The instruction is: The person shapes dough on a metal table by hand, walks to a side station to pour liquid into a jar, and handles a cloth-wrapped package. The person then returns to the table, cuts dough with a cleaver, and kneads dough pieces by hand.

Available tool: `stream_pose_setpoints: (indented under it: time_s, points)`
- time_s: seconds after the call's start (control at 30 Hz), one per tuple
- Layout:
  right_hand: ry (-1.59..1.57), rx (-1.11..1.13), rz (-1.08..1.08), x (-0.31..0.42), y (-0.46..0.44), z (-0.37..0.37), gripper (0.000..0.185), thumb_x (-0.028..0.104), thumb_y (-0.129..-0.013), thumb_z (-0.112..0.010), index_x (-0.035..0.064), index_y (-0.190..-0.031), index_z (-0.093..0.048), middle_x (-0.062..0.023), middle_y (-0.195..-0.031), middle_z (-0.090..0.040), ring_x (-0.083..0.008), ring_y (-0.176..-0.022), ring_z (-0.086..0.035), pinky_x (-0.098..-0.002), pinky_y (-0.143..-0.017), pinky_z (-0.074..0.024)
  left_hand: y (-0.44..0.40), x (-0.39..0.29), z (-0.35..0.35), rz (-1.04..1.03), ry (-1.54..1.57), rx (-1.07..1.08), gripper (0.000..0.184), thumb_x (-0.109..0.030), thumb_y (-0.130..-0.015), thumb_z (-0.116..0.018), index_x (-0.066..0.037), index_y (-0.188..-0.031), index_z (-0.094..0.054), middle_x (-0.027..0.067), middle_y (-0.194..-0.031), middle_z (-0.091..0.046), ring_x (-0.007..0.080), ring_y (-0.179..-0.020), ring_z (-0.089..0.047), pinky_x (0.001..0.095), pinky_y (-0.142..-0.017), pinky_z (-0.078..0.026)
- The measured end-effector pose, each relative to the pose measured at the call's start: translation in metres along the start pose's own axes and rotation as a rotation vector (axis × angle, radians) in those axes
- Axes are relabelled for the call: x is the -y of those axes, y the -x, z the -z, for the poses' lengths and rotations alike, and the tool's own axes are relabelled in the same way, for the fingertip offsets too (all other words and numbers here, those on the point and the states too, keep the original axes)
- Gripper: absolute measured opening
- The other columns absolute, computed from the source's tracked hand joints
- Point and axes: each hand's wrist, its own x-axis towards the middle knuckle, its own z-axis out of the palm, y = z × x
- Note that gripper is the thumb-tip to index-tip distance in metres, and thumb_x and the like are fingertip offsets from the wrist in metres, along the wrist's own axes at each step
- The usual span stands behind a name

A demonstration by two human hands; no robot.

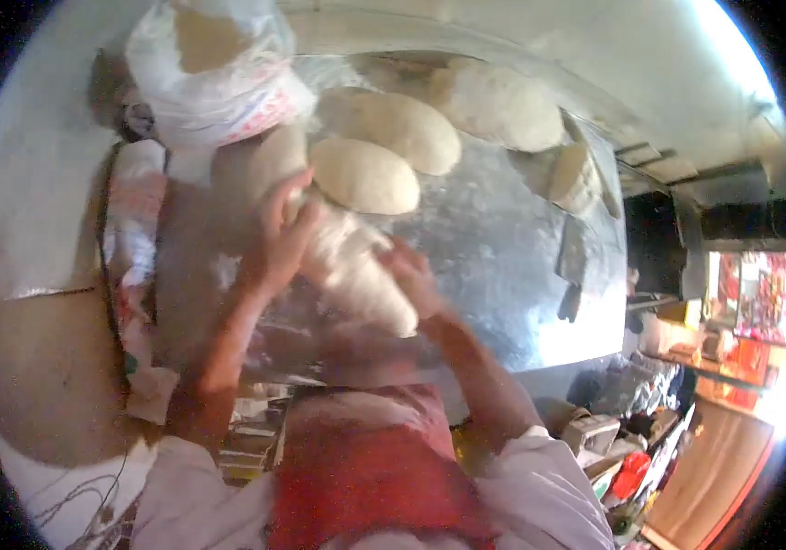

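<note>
A long, pale piece of dough [361,275] lies slantwise between my hands over the metal worktop, its near end slightly blurred. My left hand [288,231] grips its upper left part with curled fingers. On the dough's right side, my right hand [413,277] holds it, with the fingertips partly hidden. Just beyond my left hand is more pale dough [278,156]; whether it joins the held piece I cannot tell. An oval dough loaf [365,177] rests close behind the held dough.
Farther back on the worktop [494,247] sit another rounded loaf [416,133] and a large dough mass [503,105]. A smaller dough chunk [576,179] lies at the right. A white plastic bag [219,92] stands at the back left, with a rolled cloth [134,229] along the left edge.
</note>
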Motion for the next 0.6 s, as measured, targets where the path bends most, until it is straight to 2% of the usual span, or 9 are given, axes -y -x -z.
stream_pose_setpoints:
  time_s: [0.07, 0.13, 0.17, 0.2, 0.23, 0.33, 0.4, 0.5, 0.6]
  points:
    - [-0.377, -0.004, -0.106, 0.041, 0.034, 0.031, 0.06, 0.046, -0.104, -0.056, 0.0054, -0.149, -0.05, -0.0181, -0.139, -0.063, -0.0281, -0.118, -0.067, -0.0405, -0.103, -0.0522, -0.026, -0.09, -0.028, -0.149, 0.009, 0.035, 0.052, -0.029, -0.095, -0.071, -0.002, -0.138, -0.061, 0.02, -0.136, -0.062, 0.033, -0.131, -0.056, 0.0401, -0.111, -0.042]
    - [-0.733, 0.137, -0.045, 0.044, 0.051, 0.067, 0.068, 0.052, -0.103, -0.056, 0.0056, -0.152, -0.045, -0.015, -0.144, -0.059, -0.0268, -0.121, -0.064, -0.0398, -0.106, -0.0515, -0.038, -0.129, -0.059, -0.55, -0.673, -0.099, 0.062, -0.036, -0.091, -0.078, -0.004, -0.141, -0.059, 0.0204, -0.145, -0.055, 0.0348, -0.139, -0.048, 0.0417, -0.112, -0.042]
    - [-0.403, 0.13, 0.108, 0.03, 0.058, 0.089, 0.07, 0.044, -0.1, -0.065, 0.0066, -0.154, -0.042, -0.0152, -0.148, -0.054, -0.0267, -0.125, -0.062, -0.0412, -0.103, -0.0536, -0.039, -0.12, -0.085, -0.503, -0.428, 0.002, 0.069, -0.038, -0.093, -0.076, -0.007, -0.149, -0.052, 0.0151, -0.155, -0.05, 0.0324, -0.149, -0.035, 0.0445, -0.123, -0.028]
    - [-0.07, 0.122, 0.249, 0.016, 0.067, 0.113, 0.076, 0.037, -0.096, -0.074, 0.0076, -0.157, -0.039, -0.0155, -0.153, -0.05, -0.0265, -0.128, -0.06, -0.0426, -0.101, -0.0557, -0.033, -0.106, -0.131, -0.201, 0.21, 0.151, 0.077, -0.038, -0.088, -0.08, -0.005, -0.15, -0.05, 0.0206, -0.155, -0.046, 0.034, -0.151, -0.031, 0.0445, -0.124, -0.027]
    - [-0.067, 0.122, 0.255, 0.004, 0.069, 0.14, 0.076, 0.037, -0.096, -0.074, 0.0076, -0.157, -0.039, -0.0155, -0.153, -0.05, -0.0265, -0.128, -0.06, -0.0426, -0.101, -0.0557, -0.028, -0.099, -0.161, -0.205, 0.113, 0.12, 0.081, -0.038, -0.085, -0.083, -0.004, -0.15, -0.049, 0.022, -0.154, -0.048, 0.0346, -0.148, -0.036, 0.0447, -0.122, -0.03]
    - [0.387, -0.546, 0.055, -0.049, 0.058, 0.225, 0.049, 0.045, -0.105, -0.056, 0.0009, -0.119, -0.071, -0.0128, -0.108, -0.076, -0.0274, -0.094, -0.071, -0.0381, -0.087, -0.0542, -0.005, -0.018, -0.249, -0.129, -0.255, 0.148, 0.086, -0.034, -0.079, -0.087, -0.006, -0.151, -0.049, 0.0234, -0.149, -0.051, 0.0395, -0.136, -0.052, 0.0472, -0.116, -0.04]
    - [0.432, -0.564, -0.115, -0.07, 0.08, 0.288, 0.048, 0.045, -0.106, -0.054, 0.0021, -0.122, -0.068, -0.018, -0.113, -0.072, -0.0313, -0.098, -0.07, -0.0419, -0.088, -0.0538, 0.037, 0.03, -0.31, -0.091, -0.684, 0.131, 0.084, -0.034, -0.077, -0.088, -0.015, -0.151, -0.051, 0.0226, -0.15, -0.05, 0.0425, -0.133, -0.054, 0.0509, -0.113, -0.044]
    - [0.773, -0.616, 0.009, -0.076, 0.099, 0.321, 0.047, 0.043, -0.106, -0.056, 0.0037, -0.13, -0.063, -0.0229, -0.121, -0.067, -0.0371, -0.108, -0.066, -0.0459, -0.093, -0.0526, 0.039, 0.016, -0.347, -0.06, -0.601, 0.121, 0.085, -0.035, -0.081, -0.085, -0.016, -0.155, -0.047, 0.0238, -0.155, -0.044, 0.0407, -0.139, -0.048, 0.0507, -0.114, -0.042]
    - [0.789, -0.483, 0.027, -0.04, 0.07, 0.336, 0.051, 0.043, -0.105, -0.056, 0.0039, -0.137, -0.057, -0.0254, -0.131, -0.062, -0.0421, -0.117, -0.062, -0.0499, -0.099, -0.0504, 0.005, 0.049, -0.345, -0.163, -0.85, 0.238, 0.085, -0.054, -0.087, -0.075, -0.017, -0.157, -0.042, 0.0201, -0.153, -0.047, 0.0383, -0.143, -0.044, 0.0509, -0.112, -0.042]
